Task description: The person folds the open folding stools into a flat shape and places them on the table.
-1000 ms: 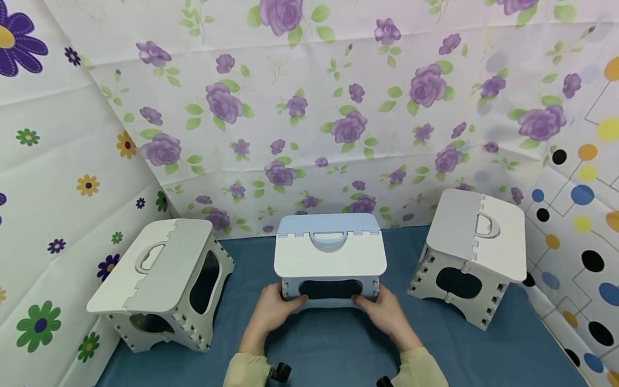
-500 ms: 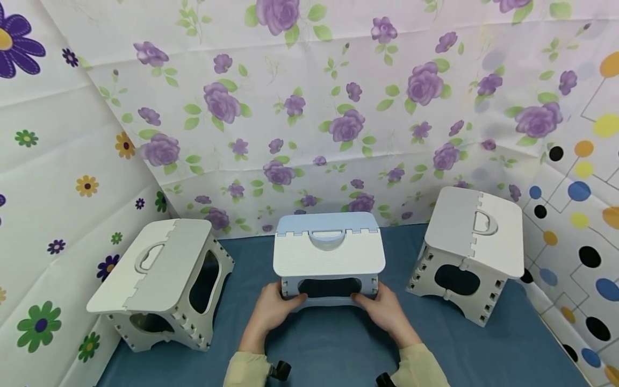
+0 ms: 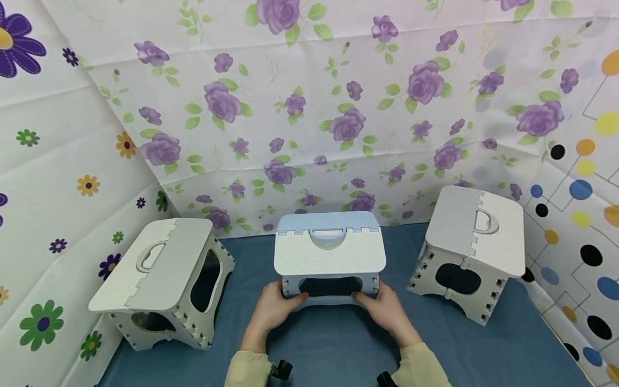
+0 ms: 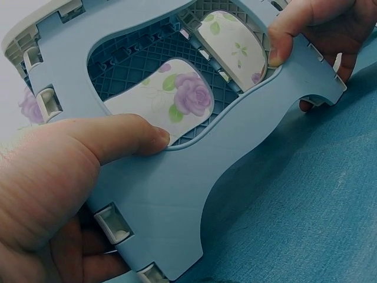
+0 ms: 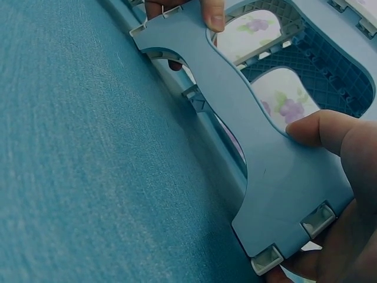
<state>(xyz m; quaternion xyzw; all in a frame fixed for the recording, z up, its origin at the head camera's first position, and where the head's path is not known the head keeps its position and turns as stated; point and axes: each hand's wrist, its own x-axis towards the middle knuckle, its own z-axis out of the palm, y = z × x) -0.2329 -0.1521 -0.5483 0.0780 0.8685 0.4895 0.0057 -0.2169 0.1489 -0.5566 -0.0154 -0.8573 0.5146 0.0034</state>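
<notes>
A folding step stool [image 3: 330,252] with a white and light-blue top and light-blue legs stands unfolded at the middle back, its carry handle lying across the top. My left hand [image 3: 273,307] grips the left side of its front leg panel [image 4: 159,200], thumb over the panel at the lower rim of the oval opening, other fingers curled behind the edge. On the opposite side my right hand [image 3: 384,309] holds the same panel [image 5: 283,171] likewise, thumb at the rim. Both hands sit low, close over the blue cloth [image 3: 333,349]. Most fingertips are hidden behind the panel.
A grey and cream folding stool [image 3: 159,269] stands unfolded at the left, and another similar stool [image 3: 476,231] at the right. Behind them hangs a flowered curtain [image 3: 309,129]; a dotted sheet [image 3: 575,226] borders the right side.
</notes>
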